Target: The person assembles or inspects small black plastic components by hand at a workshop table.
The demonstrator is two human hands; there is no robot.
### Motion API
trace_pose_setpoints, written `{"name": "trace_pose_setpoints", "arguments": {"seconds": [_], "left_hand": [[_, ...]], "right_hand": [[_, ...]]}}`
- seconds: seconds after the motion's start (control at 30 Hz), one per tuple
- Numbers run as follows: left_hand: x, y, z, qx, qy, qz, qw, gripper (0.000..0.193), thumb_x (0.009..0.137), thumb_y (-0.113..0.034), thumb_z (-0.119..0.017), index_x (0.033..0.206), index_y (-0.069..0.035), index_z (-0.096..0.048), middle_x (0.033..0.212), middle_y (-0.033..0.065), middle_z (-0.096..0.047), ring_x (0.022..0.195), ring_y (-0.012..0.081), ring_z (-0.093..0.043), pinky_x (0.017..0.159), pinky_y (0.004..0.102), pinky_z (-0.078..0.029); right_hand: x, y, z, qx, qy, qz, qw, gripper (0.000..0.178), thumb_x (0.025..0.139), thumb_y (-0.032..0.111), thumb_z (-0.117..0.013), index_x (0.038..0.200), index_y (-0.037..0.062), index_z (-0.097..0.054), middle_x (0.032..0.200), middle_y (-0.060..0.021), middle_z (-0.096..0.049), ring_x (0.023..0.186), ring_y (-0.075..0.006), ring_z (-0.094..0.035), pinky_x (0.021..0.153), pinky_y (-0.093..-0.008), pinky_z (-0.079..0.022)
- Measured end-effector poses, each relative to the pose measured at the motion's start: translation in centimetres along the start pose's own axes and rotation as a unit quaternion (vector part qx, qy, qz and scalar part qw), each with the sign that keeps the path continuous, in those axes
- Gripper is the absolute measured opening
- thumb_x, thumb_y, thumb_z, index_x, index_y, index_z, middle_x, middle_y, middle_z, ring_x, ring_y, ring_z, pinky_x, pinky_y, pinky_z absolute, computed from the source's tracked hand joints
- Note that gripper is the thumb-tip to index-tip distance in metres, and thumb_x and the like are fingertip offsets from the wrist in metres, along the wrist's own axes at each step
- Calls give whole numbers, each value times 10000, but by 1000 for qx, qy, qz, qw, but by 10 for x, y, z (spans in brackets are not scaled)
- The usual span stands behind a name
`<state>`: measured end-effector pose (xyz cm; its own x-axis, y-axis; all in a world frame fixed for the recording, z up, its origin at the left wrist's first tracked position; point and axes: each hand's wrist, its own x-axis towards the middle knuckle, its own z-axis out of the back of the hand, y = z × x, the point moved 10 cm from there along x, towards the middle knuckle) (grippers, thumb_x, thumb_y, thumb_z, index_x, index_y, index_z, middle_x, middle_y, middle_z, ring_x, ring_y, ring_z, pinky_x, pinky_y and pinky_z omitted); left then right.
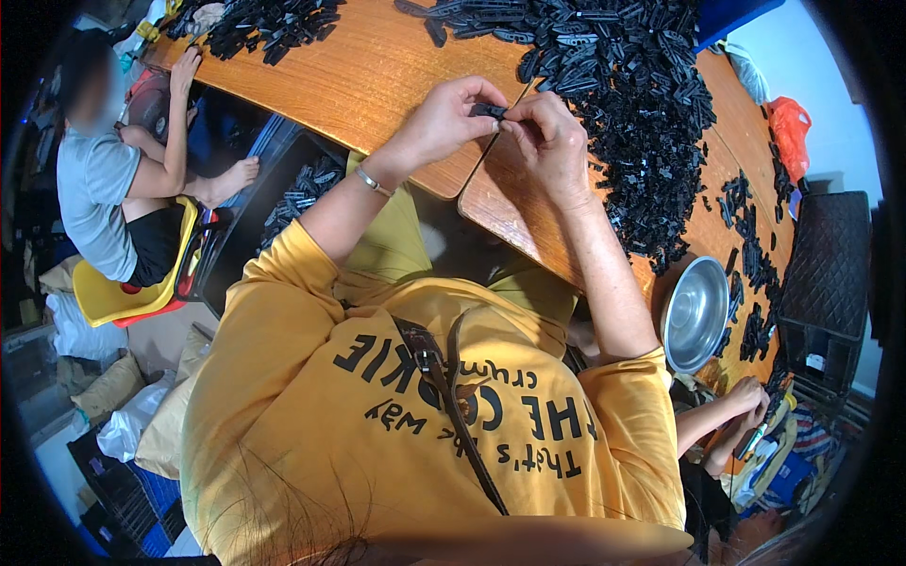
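Between my two hands, just above the wooden table's near edge, is a small black plastic part (488,111). My left hand (447,121), with a bracelet at the wrist, pinches its left end between thumb and fingers. At the other end, the thumb and forefinger of my right hand (547,137) close on it. The fingertips cover some of the part, so its full shape is hidden. Right beside my right hand lies a large heap of small black plastic pieces (651,160). Longer black pieces (590,42) are piled behind it.
Another black pile (274,24) lies at the far left of the table (396,71). A metal bowl (696,316) stands by the right edge. A person (123,189) sits at left on a yellow chair (123,297); another person's hands (746,401) work at lower right. A black bin (255,203) stands left.
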<state>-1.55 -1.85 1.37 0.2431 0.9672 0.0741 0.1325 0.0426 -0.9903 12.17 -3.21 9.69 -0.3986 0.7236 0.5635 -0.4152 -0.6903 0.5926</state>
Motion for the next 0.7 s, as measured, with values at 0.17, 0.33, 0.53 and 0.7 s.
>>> {"name": "trace_pose_setpoints", "arguments": {"seconds": [0.17,0.33,0.53,0.7], "left_hand": [[-6,1,2,3,18,15,1000,248,944,38,-717,1174,6,-630,1080,46,-709,967,99,-696,844,230,-590],[-19,2,-5,-18,30,77,996,235,958,21,-710,1180,14,-632,1058,57,-710,939,106,-703,836,233,-593],[-34,8,-1,61,0,30,998,178,975,36,-679,1150,32,-646,1054,52,-692,956,80,-671,856,225,-563],[-63,-1,7,67,-1,7,998,198,970,56,-670,1166,33,-653,1056,40,-685,970,64,-646,859,216,-539]], "right_hand": [[-3,1,-8,-37,58,51,996,138,833,6,-774,928,55,-687,899,-113,-663,832,-334,-705,687,-404,-566],[-12,-5,-12,-14,87,26,996,146,830,25,-785,934,63,-691,924,-113,-674,820,-352,-708,698,-418,-570],[-37,-65,-49,83,144,-244,955,260,804,149,-890,971,42,-722,873,-106,-728,735,-248,-706,679,-383,-550],[-52,-57,-83,140,173,-269,937,283,794,164,-911,968,27,-735,783,-108,-736,704,-201,-681,663,-364,-533]]}}
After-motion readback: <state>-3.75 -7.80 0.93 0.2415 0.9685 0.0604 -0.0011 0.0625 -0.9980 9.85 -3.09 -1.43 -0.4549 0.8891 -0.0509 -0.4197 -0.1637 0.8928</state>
